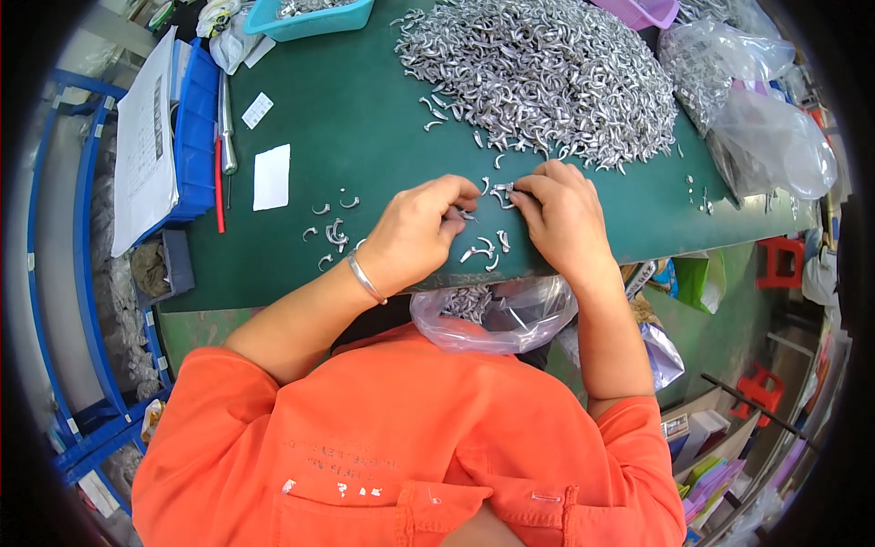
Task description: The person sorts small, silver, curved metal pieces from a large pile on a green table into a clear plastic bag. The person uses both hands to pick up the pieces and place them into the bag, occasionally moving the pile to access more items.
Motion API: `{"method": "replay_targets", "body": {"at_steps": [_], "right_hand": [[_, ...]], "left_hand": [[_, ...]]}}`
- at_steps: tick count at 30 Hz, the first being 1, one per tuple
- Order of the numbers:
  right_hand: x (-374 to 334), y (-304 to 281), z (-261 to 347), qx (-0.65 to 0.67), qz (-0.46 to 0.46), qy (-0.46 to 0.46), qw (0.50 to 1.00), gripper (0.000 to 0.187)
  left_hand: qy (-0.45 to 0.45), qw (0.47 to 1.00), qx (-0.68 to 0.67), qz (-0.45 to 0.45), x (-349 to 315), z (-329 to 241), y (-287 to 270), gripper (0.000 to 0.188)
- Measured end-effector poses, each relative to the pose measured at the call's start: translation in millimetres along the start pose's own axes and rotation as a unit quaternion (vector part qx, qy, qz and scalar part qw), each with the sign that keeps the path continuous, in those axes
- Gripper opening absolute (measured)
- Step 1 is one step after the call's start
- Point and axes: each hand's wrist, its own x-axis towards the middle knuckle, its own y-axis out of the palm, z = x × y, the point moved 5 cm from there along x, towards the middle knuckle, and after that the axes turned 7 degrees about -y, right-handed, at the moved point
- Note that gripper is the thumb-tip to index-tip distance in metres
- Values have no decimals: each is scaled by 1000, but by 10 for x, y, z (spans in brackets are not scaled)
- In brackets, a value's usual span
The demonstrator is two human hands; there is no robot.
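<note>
My left hand, with a silver bangle on its wrist, is closed in a pinch on a small curved silver metal piece. Facing it, my right hand has thumb and forefinger on another small metal piece at the green tabletop. Several loose curved pieces lie between the hands, and a further scatter of pieces is left of my left wrist. Beyond my hands rises a large heap of the same silver pieces. An open clear plastic bag with metal pieces inside sits below the table's front edge.
A turquoise tray stands at the far left. Beside the blue bin lie a long metal-handled tool, a red rod and a white paper. Filled clear bags crowd the right end. Red stools stand beyond.
</note>
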Motion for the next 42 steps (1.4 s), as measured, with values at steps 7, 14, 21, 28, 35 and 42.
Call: {"method": "replay_targets", "body": {"at_steps": [7, 14, 21, 28, 35, 42], "right_hand": [[78, -68, -59, 14, -3, 18, 1000, 6], [0, -59, 108, 152, -40, 26, 987, 8], [225, 323, 795, 348, -2, -73, 935, 13], [713, 594, 987, 230, 50, -176, 956, 15], [683, 767, 1031, 248, 201, -140, 937, 14], [558, 771, 1290, 230, 236, -174, 928, 36]], "left_hand": [[104, 987, 117, -48, -4, -47, -42, 13], [-5, 997, -49, -66, -32, -32, -95, 17], [-20, 994, -64, -91, -360, 80, -549, 21], [-80, 984, 104, -120, -810, 428, -1309, 17], [-104, 988, 105, -54, -950, 516, -1263, 73], [-27, 987, 156, -13, -786, 534, -1108, 71]]}}
